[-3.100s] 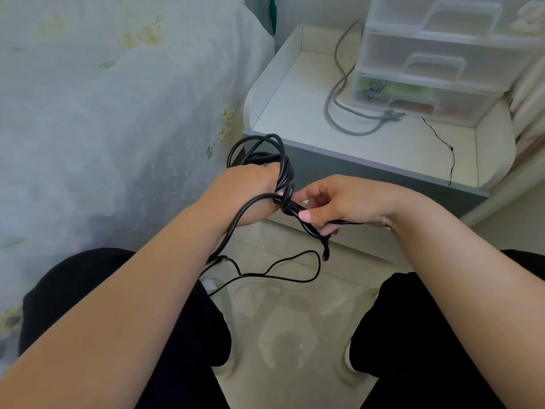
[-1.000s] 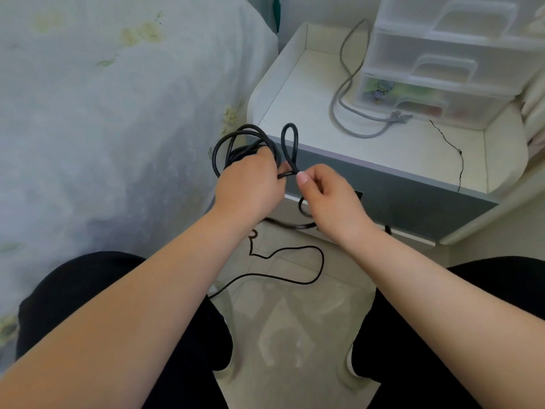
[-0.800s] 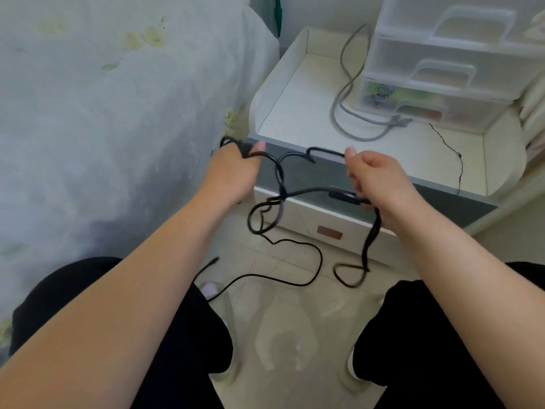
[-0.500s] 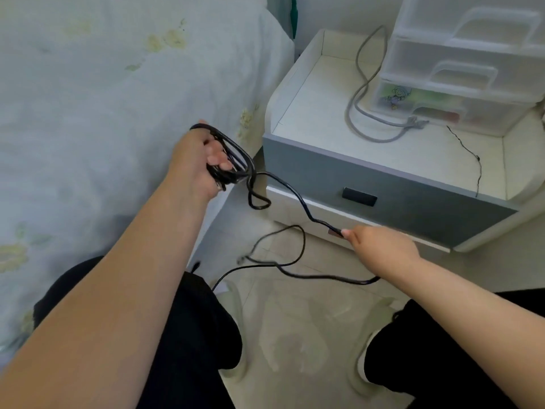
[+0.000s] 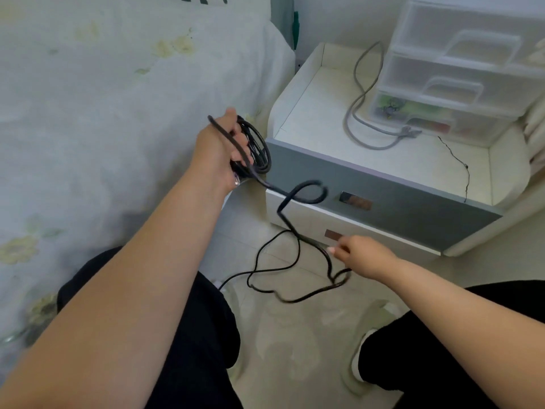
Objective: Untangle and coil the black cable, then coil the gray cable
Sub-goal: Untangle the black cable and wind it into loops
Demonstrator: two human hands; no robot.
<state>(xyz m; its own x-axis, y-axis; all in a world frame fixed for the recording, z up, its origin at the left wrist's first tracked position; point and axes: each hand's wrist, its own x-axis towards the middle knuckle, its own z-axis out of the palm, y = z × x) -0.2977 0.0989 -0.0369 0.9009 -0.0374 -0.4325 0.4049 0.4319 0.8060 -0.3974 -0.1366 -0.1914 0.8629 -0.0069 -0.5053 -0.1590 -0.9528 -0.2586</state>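
Note:
My left hand [image 5: 219, 150] is raised beside the bed and grips a bundle of loops of the black cable [image 5: 261, 149]. From there the black cable runs down through a curl in front of the nightstand drawer to my right hand [image 5: 358, 255], which pinches it low near the floor. Below my right hand the loose rest of the cable lies in open bends over the tiled floor. The gray cable [image 5: 358, 113] lies loose on top of the nightstand, its plug end near the plastic drawers.
The nightstand [image 5: 383, 199] stands ahead on the right, carrying clear plastic drawers [image 5: 460, 72] and a thin black wire [image 5: 460, 163]. A bed with a floral cover [image 5: 103, 113] fills the left. My knees in black trousers frame the tiled floor [image 5: 295, 335].
My hands have moved apart from a tight bundle: the left went up and left with the loops, the right pulled a length of black cable down and right. The loose cable shifted on the floor.

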